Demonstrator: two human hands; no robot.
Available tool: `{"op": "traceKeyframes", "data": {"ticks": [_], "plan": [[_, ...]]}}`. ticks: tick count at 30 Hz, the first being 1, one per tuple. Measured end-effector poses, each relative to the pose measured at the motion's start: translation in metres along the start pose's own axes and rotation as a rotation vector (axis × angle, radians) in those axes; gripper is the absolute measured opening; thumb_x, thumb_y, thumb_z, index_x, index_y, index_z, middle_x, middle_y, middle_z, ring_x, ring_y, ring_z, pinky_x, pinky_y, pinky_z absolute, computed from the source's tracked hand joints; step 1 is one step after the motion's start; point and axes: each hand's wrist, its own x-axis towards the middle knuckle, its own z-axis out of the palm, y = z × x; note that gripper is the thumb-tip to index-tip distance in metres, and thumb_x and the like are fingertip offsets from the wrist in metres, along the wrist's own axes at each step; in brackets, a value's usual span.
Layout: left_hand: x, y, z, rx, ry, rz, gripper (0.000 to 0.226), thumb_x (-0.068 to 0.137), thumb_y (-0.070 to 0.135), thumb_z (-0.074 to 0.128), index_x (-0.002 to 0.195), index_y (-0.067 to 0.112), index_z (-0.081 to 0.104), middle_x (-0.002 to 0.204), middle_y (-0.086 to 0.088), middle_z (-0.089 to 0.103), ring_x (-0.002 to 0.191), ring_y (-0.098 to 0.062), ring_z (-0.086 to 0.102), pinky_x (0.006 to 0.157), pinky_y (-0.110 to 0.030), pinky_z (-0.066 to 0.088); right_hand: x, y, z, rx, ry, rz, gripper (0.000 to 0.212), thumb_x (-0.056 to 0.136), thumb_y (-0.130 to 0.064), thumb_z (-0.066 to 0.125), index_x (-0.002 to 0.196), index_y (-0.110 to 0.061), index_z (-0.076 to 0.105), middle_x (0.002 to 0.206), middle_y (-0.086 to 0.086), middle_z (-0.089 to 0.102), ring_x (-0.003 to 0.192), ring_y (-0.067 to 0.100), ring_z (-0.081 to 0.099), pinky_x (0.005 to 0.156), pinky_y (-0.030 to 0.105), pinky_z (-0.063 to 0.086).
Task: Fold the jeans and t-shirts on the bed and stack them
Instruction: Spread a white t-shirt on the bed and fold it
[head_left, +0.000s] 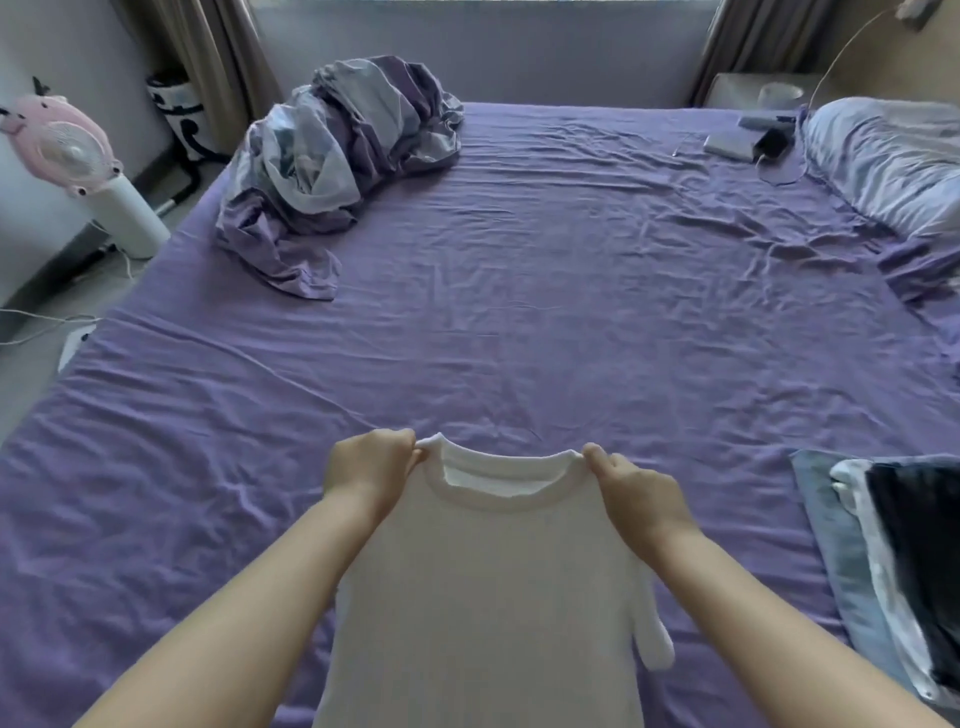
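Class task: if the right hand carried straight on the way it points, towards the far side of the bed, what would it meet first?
Probably only bare purple sheet; the right hand seems clear, though depth is uncertain.

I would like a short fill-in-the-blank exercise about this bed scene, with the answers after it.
1. Both hands, left and right, pinch a ____ t-shirt beside its collar.
2. The bed sheet is ____ in colour.
3. The crumpled bedding lies at the far ____ of the bed.
4. The pink fan stands on the ____, not on the bed.

Answers: white; purple; left; floor
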Motion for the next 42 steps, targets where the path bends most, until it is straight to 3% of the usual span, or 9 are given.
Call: {"op": "traceKeyframes", "data": {"ticks": [5, 8, 14, 21, 24, 28, 35, 38, 42], "plan": [[0.056, 0.003, 0.038, 0.162, -0.055, 0.006, 0.024, 0.097, 0.034, 0.042, 0.087, 0.019, 0.058, 0.095, 0.000, 0.065, 0.086, -0.025, 0.064, 0.061, -0.026, 0.034, 0.050, -0.002, 0.028, -0.075, -0.005, 0.024, 0.043, 0.082, 0.001, 0.043, 0.121, -0.019, 0.043, 0.077, -0.003, 0.039, 0.064, 0.029, 0.061, 0.050, 0.028, 0.029], [0.073, 0.010, 0.071, 0.234, -0.083, -0.037, 0.013, 0.089, 0.019, 0.049, 0.097, 0.021, 0.060, 0.102, 0.001, 0.061, 0.096, -0.024, 0.057, 0.072, -0.029, 0.035, 0.073, -0.003, 0.061, 0.019, -0.012, 0.064, 0.037, 0.094, -0.018, 0.044, 0.130, -0.019, 0.037, 0.097, -0.003, 0.056, 0.084, 0.027, 0.062, 0.059, 0.030, 0.036], [0.037, 0.054, 0.131, -0.040, 0.163, 0.140, 0.045, 0.064, 0.015, 0.082, 0.107, 0.016, 0.070, 0.116, -0.012, 0.065, 0.110, -0.031, 0.061, 0.096, -0.056, 0.043, 0.054, 0.010, 0.108, 0.353, -0.059, 0.245, 0.052, 0.094, -0.039, 0.047, 0.139, -0.014, 0.037, 0.121, 0.008, 0.058, 0.113, 0.030, 0.052, 0.090, 0.040, 0.036], [0.003, 0.121, 0.168, -0.053, -0.100, 0.476, 0.050, 0.090, 0.049, 0.030, 0.130, 0.032, 0.055, 0.141, -0.003, 0.049, 0.133, -0.030, 0.042, 0.103, -0.055, 0.021, 0.008, 0.021, 0.122, 0.353, -0.030, 0.320, 0.037, 0.085, -0.030, 0.064, 0.116, -0.013, 0.058, 0.097, 0.005, 0.063, 0.095, 0.031, 0.057, 0.078, 0.040, 0.039], [0.011, 0.128, 0.177, -0.013, -0.134, 0.465, 0.057, 0.090, 0.055, 0.023, 0.136, 0.032, 0.048, 0.148, -0.004, 0.040, 0.138, -0.031, 0.032, 0.104, -0.055, 0.016, 0.009, 0.031, 0.124, 0.332, -0.038, 0.346, 0.016, 0.090, -0.031, 0.056, 0.091, -0.015, 0.058, 0.088, 0.000, 0.054, 0.091, 0.025, 0.053, 0.062, 0.035, 0.037], [0.028, 0.133, 0.185, -0.020, -0.128, 0.480, 0.062, 0.090, 0.059, 0.021, 0.141, 0.030, 0.041, 0.152, -0.006, 0.030, 0.140, -0.033, 0.025, 0.105, -0.058, 0.013, 0.017, 0.055, 0.124, 0.407, 0.149, 0.503, 0.015, 0.090, -0.031, 0.056, 0.093, -0.016, 0.059, 0.099, 0.003, 0.054, 0.081, 0.030, 0.057, 0.057, 0.032, 0.037], [0.036, 0.163, 0.193, -0.084, -0.047, 0.667, 0.066, 0.089, 0.063, 0.026, 0.144, 0.028, 0.036, 0.153, -0.003, 0.030, 0.141, -0.032, 0.023, 0.107, -0.060, 0.012, -0.001, 0.063, 0.134, 0.560, 0.004, 0.564, 0.073, 0.074, -0.062, 0.060, 0.131, -0.024, 0.037, 0.115, 0.004, 0.061, 0.104, 0.030, 0.059, 0.071, 0.034, 0.039], [0.041, 0.174, 0.195, -0.044, -0.114, 0.608, 0.065, 0.089, 0.065, 0.015, 0.146, 0.033, 0.020, 0.155, 0.002, 0.025, 0.144, -0.027, 0.011, 0.110, -0.058, 0.001, -0.011, 0.064, 0.139, 0.621, 0.014, 0.494, 0.065, 0.080, -0.037, 0.065, 0.136, -0.025, 0.034, 0.116, 0.002, 0.059, 0.103, 0.029, 0.059, 0.070, 0.032, 0.039], [0.055, 0.185, 0.197, 0.020, -0.185, 0.538, 0.063, 0.083, 0.068, -0.007, 0.138, 0.043, -0.019, 0.158, 0.008, -0.011, 0.137, -0.019, -0.030, 0.106, -0.055, -0.027, -0.012, 0.071, 0.135, 0.735, 0.215, 0.538, 0.035, 0.083, -0.010, 0.062, 0.117, -0.015, 0.055, 0.098, 0.002, 0.059, 0.090, 0.024, 0.057, 0.069, 0.022, 0.033]]}}
